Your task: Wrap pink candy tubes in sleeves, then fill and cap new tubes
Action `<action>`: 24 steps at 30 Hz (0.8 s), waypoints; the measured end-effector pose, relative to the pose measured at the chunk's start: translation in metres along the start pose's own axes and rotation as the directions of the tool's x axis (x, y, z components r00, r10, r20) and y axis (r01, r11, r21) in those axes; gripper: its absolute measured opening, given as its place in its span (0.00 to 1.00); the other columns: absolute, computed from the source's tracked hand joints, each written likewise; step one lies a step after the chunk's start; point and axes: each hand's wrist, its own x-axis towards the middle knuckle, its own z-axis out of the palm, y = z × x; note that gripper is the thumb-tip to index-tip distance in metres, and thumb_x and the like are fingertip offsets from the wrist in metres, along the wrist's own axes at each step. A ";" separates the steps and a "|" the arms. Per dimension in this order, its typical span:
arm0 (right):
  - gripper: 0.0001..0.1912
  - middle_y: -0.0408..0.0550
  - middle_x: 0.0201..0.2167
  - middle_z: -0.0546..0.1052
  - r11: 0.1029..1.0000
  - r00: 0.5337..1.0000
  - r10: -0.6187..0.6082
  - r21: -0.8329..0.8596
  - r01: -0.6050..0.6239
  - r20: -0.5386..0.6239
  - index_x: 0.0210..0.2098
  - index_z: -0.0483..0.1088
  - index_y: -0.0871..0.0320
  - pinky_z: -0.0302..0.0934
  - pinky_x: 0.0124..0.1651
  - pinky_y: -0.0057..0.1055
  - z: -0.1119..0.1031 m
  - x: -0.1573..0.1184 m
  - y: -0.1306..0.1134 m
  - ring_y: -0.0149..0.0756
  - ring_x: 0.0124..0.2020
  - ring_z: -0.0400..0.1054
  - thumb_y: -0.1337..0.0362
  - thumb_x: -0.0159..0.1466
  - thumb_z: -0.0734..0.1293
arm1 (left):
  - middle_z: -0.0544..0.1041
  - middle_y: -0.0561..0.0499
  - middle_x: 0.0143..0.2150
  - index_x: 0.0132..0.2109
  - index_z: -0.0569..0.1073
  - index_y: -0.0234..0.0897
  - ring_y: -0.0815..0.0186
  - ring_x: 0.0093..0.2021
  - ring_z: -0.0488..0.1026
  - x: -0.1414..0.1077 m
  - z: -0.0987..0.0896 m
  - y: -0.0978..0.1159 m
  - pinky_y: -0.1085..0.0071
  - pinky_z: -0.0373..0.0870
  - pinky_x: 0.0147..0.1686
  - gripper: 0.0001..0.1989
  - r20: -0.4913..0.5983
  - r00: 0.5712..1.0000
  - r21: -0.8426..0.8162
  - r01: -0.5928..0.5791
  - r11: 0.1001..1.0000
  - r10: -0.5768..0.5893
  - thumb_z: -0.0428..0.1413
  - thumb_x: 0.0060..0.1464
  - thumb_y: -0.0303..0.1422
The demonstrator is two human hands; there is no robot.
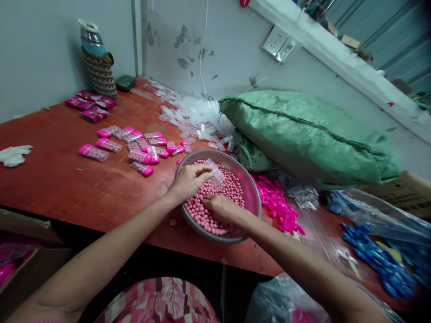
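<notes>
A round metal bowl (255, 197) on the red table holds many small pink balls (232, 181). My left hand (191, 178) is over the bowl's left side, its thumb and fingers closed on a clear plastic container (216, 174) that lies tilted above the balls. Just below it, my right hand (219, 207) reaches into the pink balls with fingers bent down; its fingertips are partly hidden, so what they hold cannot be made out. Left of the bowl lie several clear tubes with pink caps (139, 156), filled with pink balls.
Clear plastic pieces (202, 117) are heaped behind the bowl, beside a large green sack (310, 130). Pink caps (278, 202) and blue pieces (377, 258) lie to the right. Further left are pink packets (95, 114), a bottle in a woven holder (98, 72) and a white glove (14, 154).
</notes>
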 end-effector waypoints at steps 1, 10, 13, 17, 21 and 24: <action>0.08 0.45 0.25 0.69 0.991 0.998 0.043 0.132 -0.037 -0.043 0.28 0.66 0.61 0.54 0.30 0.27 0.000 0.001 -0.001 0.31 0.26 0.60 0.76 0.58 0.58 | 0.78 0.47 0.39 0.40 0.75 0.34 0.63 0.39 0.74 0.000 0.000 0.001 0.69 0.67 0.41 0.11 -0.007 1.000 0.004 -0.001 1.000 0.001 0.53 0.50 0.31; 0.11 0.39 0.27 0.69 0.149 0.858 0.490 0.984 0.093 -0.155 0.30 0.65 0.58 0.61 0.36 0.30 -0.021 -0.030 0.002 0.30 0.29 0.64 0.64 0.50 0.71 | 0.76 0.45 0.44 0.44 0.74 0.33 0.61 0.43 0.72 -0.002 0.001 0.002 0.66 0.66 0.44 0.16 0.095 0.995 -0.099 0.030 0.995 -0.021 0.55 0.48 0.36; 0.11 0.38 0.25 0.69 0.107 0.810 0.551 0.980 0.169 -0.200 0.29 0.65 0.58 0.60 0.30 0.26 -0.021 -0.034 -0.003 0.28 0.26 0.64 0.64 0.49 0.71 | 0.76 0.45 0.40 0.42 0.73 0.31 0.63 0.38 0.72 -0.008 0.008 0.006 0.69 0.67 0.38 0.16 0.344 0.938 -0.177 0.105 0.979 -0.039 0.57 0.46 0.35; 0.12 0.38 0.25 0.70 0.215 0.792 0.553 0.963 0.165 -0.259 0.32 0.64 0.56 0.62 0.27 0.26 -0.019 -0.041 -0.006 0.29 0.26 0.65 0.63 0.51 0.71 | 0.74 0.49 0.30 0.36 0.73 0.29 0.68 0.29 0.69 -0.015 0.018 0.007 0.73 0.65 0.29 0.11 0.398 0.916 -0.252 0.169 0.953 -0.057 0.52 0.50 0.33; 0.20 0.45 0.38 0.72 0.596 0.761 0.461 0.794 0.116 -0.457 0.48 0.61 0.52 0.64 0.37 0.30 -0.027 -0.057 -0.003 0.32 0.36 0.67 0.64 0.57 0.66 | 0.72 0.51 0.30 0.37 0.73 0.30 0.70 0.29 0.68 -0.016 0.021 0.006 0.74 0.64 0.30 0.10 0.399 0.916 -0.226 0.142 0.964 -0.041 0.51 0.50 0.32; 0.17 0.48 0.43 0.71 0.849 0.781 0.248 0.517 0.110 -0.573 0.50 0.62 0.53 0.61 0.44 0.31 -0.036 -0.067 0.001 0.34 0.43 0.66 0.66 0.61 0.61 | 0.72 0.51 0.28 0.35 0.73 0.31 0.70 0.27 0.66 -0.015 0.020 0.005 0.75 0.63 0.29 0.10 0.419 0.908 -0.151 0.060 0.987 0.009 0.51 0.50 0.31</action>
